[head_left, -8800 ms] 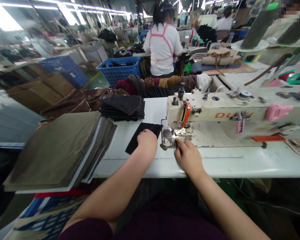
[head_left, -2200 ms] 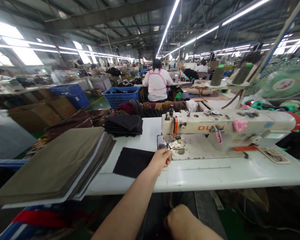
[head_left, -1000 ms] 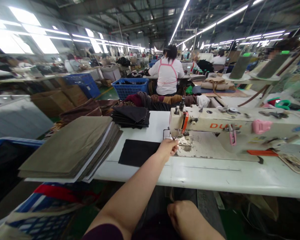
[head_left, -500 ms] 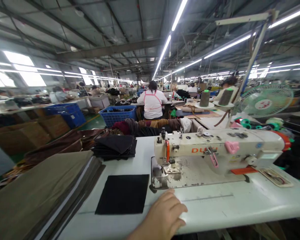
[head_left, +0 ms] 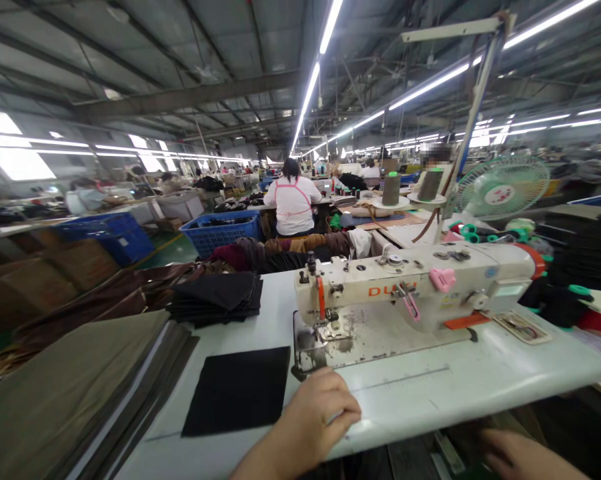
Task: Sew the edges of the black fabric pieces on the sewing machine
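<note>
My left hand rests on the front of the white table, just below the bed of the sewing machine. Its fingers are curled, thumb and forefinger meeting round a small gap; anything pinched at their tips is too small to make out. Left of it lies a square black fabric piece, flat and apart from the fingers. At the lower right, below the table edge, my right hand reaches into shadow, its fingertips dim and blurred. Farther back on the table is a stack of black fabric pieces.
A tall pile of olive-brown fabric covers the table's left side. Behind the machine are thread cones and a green fan. A blue basket stands near a seated co-worker ahead.
My view has turned slightly right. My left hand's fingers have curled inward, thumb closing toward forefinger. My right hand has come into view below the table edge. The black piece stays put.
</note>
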`<state>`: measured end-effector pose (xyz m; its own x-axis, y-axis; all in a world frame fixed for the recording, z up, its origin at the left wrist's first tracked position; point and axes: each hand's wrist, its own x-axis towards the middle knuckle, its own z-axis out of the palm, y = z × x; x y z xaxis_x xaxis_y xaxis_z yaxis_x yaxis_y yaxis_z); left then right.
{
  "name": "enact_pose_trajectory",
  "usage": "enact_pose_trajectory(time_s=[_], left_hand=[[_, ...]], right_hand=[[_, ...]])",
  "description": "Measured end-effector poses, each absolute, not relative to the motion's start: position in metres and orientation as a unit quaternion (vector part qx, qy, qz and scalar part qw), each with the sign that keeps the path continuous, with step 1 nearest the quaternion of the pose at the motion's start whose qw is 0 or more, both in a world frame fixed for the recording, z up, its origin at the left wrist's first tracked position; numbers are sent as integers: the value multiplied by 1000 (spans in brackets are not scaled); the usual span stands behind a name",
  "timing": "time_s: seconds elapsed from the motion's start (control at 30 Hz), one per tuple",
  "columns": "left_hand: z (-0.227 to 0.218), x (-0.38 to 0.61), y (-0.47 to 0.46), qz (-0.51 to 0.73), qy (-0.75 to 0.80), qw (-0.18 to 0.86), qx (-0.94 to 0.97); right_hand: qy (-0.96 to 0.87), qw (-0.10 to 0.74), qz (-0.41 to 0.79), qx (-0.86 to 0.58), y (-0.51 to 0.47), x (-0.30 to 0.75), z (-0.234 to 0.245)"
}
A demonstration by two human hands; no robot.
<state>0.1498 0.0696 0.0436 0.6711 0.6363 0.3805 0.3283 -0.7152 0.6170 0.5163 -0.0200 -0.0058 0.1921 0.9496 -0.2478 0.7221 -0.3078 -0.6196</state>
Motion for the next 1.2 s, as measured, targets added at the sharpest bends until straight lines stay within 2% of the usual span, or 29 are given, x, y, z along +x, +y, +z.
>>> enact_pose_trajectory(time_s=[0.07,0.2,0.23,0.33,0.4,0.63,0.73,0.87,1.0,1.2], left_hand=[[43,151,66,281,271,253,885],[40,157,55,249,261,289,887],[39,158,53,239,261,302,885],[38,159,45,220,271,325,879],[38,157,42,222,289,337,868],[48,150,47,247,351,373,823],[49,144,58,269,371,364,811],[48,135,79,293,403,320,805],[49,130,96,306,418,300,801],[54,132,100,321,432,294,790]], right_hand=[[-557,207,179,-784,-1,521,7],[-562,356,13,-746,50,495,46],[-560,387,2,-733,63,485,54],[-573,462,112,-668,96,459,70],[-574,482,189,-634,112,447,73],[-491,599,286,-564,111,435,63],[-465,585,339,-572,82,434,47],[-474,503,398,-603,37,424,21],[-540,406,390,-626,12,410,10],[-626,296,379,-614,9,382,21]])
